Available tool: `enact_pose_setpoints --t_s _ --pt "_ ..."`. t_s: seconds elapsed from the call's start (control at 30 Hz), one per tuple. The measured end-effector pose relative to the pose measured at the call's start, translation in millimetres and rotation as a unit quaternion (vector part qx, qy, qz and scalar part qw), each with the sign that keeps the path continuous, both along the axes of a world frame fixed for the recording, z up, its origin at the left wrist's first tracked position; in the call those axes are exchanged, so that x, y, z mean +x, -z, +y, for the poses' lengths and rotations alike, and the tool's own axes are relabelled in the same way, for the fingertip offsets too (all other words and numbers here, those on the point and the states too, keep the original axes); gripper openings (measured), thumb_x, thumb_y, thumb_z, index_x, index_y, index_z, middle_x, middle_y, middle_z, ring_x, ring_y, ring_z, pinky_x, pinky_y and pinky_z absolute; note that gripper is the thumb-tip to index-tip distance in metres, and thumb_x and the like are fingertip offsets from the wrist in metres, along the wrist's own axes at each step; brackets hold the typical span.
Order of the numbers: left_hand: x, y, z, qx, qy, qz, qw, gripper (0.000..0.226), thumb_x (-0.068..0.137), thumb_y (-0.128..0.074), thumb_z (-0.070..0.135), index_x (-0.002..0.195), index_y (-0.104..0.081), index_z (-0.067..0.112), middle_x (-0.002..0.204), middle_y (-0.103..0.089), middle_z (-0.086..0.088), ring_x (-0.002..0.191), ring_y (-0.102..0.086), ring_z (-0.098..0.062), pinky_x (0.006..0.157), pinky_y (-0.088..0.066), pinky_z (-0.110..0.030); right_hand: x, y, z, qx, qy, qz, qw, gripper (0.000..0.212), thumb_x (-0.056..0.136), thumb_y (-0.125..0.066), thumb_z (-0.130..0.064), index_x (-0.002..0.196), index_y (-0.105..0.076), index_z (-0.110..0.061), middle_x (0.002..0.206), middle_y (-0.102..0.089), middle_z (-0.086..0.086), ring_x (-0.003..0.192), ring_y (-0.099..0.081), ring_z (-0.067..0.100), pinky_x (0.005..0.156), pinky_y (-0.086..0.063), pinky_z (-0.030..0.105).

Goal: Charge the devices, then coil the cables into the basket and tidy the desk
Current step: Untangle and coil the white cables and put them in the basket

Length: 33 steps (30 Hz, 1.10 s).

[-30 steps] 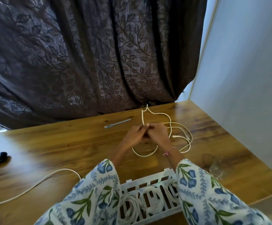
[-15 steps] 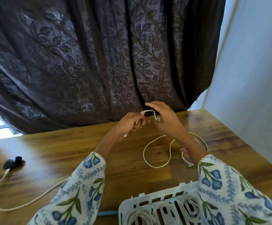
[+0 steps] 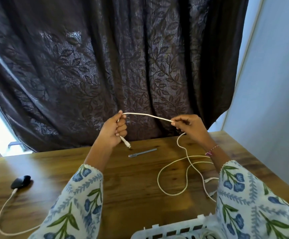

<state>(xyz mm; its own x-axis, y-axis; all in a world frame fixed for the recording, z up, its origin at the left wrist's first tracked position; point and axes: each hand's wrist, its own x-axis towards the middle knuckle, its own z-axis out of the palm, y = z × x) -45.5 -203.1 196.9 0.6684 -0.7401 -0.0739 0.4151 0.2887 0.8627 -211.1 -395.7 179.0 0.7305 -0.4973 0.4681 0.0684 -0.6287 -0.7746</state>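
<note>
Where sleeves (image 3: 254, 204) overlap, basket (image 3: 159, 234) contents stay hidden.

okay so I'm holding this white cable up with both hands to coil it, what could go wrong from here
1. The slack of the white cable lies in crossed loops on the desk; pulling it up may tighten them into a knot.
2. The pen lies just under the left hand, where the dangling plug could knock it.
3. The trailing end is hidden behind the right sleeve and may snag there.
</note>
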Motion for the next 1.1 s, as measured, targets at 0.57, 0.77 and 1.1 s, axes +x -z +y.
enact_pose_setpoints --t_s 0.57,0.77,1.1 --pt "3.3 8.3 12.5 -0.024 -0.080 -0.003 0.997 0.029 0.099 -0.041 0.024 0.082 -0.060 0.011 0.046 -0.045 0.008 0.037 -0.045 -0.001 0.037 -0.037 -0.012 -4.6 -19.9 14.8 -0.139 -0.060 0.072 0.986 0.015 0.082 -0.066 -0.008 0.095 -0.073 -0.006 0.077 -0.066 -0.010 0.065 -0.059 -0.007 0.064 -0.043 0.007" --pt "-21.4 6.4 -1.5 -0.011 0.011 -0.053 0.998 0.031 0.100 -0.037 0.017 0.086 -0.063 0.007 0.063 -0.069 0.001 0.062 -0.069 -0.007 0.058 -0.055 -0.016 10.2 -47.9 48.4 -0.158 -0.125 0.106 0.974 0.014 0.085 -0.064 -0.011 0.096 -0.073 -0.008 0.070 -0.061 -0.019 0.062 -0.057 -0.007 0.065 -0.041 0.008" --pt "-48.5 4.8 -9.3 -0.023 0.107 -0.020 0.994 0.034 0.100 -0.033 0.014 0.084 -0.060 0.000 0.046 -0.059 -0.001 0.047 -0.064 -0.012 0.058 -0.056 -0.022 24.7 -44.7 66.5 -0.148 -0.029 0.017 0.988 0.012 0.078 -0.069 -0.008 0.088 -0.076 -0.011 0.082 -0.070 -0.004 0.071 -0.061 -0.007 0.071 -0.043 0.004"
